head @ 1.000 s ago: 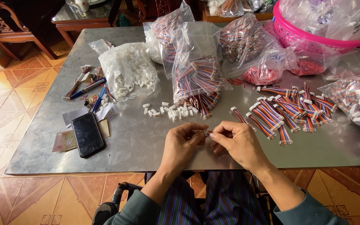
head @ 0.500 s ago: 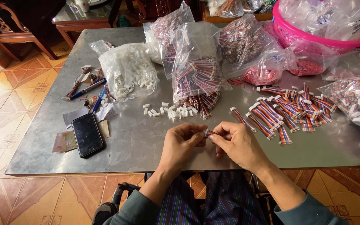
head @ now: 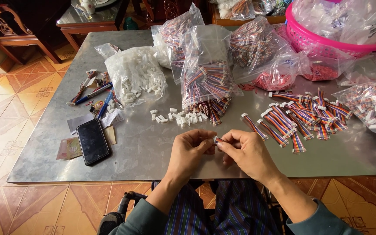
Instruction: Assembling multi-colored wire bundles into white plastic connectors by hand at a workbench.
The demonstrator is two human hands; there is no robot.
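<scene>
Both hands, left hand (head: 191, 150) and right hand (head: 246, 152), pinch one small connector (head: 215, 139) near the counter (head: 153, 152) edge at 6 o'clock; bare metal around; grips unchanged.

Home piecework: tiled floor (head: 31, 109), carved wooden chair (head: 5, 26).

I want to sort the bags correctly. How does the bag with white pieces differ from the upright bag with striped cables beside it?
The bag of white pieces sits low and slumped on the metal table; the bag of striped cables stands taller. The first holds only small white plastic parts; the second holds multicoloured ribbon cables, some spilling from its lower end. Both are clear plastic and well filled.
</scene>
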